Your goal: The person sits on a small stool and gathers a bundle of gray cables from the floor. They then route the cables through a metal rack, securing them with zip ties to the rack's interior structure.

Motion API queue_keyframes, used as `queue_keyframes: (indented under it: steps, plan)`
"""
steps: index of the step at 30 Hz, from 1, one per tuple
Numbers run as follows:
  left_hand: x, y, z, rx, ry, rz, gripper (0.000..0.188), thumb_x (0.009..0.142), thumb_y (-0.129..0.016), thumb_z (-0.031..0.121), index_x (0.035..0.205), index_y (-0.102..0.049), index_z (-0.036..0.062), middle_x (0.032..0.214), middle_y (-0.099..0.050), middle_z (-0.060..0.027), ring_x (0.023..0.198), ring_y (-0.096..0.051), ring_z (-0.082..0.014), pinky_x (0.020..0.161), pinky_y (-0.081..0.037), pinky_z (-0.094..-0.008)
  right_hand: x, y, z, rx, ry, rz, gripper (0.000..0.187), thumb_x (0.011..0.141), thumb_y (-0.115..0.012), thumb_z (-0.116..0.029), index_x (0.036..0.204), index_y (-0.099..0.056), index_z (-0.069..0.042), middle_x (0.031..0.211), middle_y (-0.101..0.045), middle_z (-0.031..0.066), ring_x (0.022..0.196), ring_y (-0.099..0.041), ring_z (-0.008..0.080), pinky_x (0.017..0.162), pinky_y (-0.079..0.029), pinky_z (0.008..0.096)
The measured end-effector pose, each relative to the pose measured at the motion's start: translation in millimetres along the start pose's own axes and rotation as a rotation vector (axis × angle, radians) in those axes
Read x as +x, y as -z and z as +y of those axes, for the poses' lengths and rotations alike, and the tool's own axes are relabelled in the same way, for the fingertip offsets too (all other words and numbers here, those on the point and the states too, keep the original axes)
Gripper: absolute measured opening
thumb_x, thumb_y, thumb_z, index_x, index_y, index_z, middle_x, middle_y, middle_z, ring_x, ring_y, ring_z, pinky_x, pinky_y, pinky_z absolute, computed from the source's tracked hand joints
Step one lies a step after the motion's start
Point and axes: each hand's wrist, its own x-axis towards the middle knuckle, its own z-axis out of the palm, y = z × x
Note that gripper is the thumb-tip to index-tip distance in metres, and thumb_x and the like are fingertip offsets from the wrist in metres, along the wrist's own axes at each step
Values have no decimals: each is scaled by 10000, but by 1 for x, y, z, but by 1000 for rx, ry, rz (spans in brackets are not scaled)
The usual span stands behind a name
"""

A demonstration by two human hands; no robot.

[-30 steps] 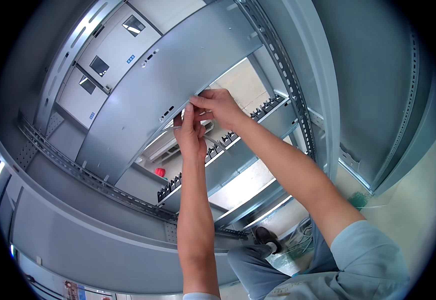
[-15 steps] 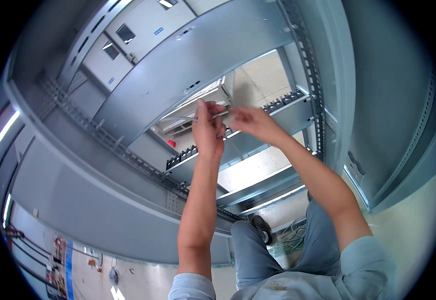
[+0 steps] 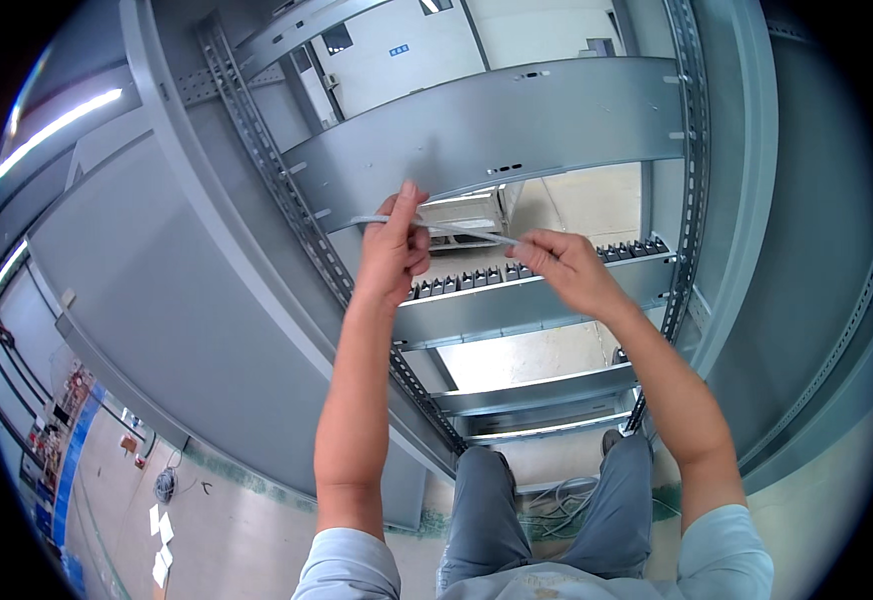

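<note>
A thin grey cable (image 3: 457,230) stretches between my hands in front of the metal cabinet frame. My left hand (image 3: 394,245) pinches it between thumb and fingers, and a short end sticks out to the left. Further right and slightly lower, my right hand (image 3: 569,268) grips the cable with thumb and forefinger. Behind and below the hands runs a metal crossbar (image 3: 517,308) with a row of black clips (image 3: 477,279) along its top edge. Above them spans a wide grey metal plate (image 3: 497,115). The cable's continuation beyond my right hand is hidden.
Perforated uprights (image 3: 694,180) flank the opening on both sides. A grey cabinet door panel (image 3: 157,290) stands at left. Loose cable loops (image 3: 562,500) lie on the floor by my legs. A cable coil (image 3: 165,485) and white papers (image 3: 160,545) lie at lower left.
My hands have moved apart, drawing the cable into a straight span between them. The view has turned, so the cabinet now appears more upright.
</note>
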Motion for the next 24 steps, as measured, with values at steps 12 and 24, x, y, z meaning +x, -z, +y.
queue_keyframes:
  steps: [12,24]
  plan:
    - [59,87,57,-444,-470,221,172,995,-700,160,1087,-630,33,916,-652,-63,788,-634,-128,734,-598,-270,157,13,-87,-721,688,192,221,942,-713,-263,1073,-741,-87,903,-713,82,803,-667,263,749,-531,372]
    - [104,121,69,-42,-592,500,273,961,-724,97,1183,-635,-35,994,-678,-109,817,-671,-161,783,-640,-313,228,2,-75,-774,611,154,172,900,-738,-162,1060,-773,-109,1009,-700,55,913,-687,261,835,-550,362]
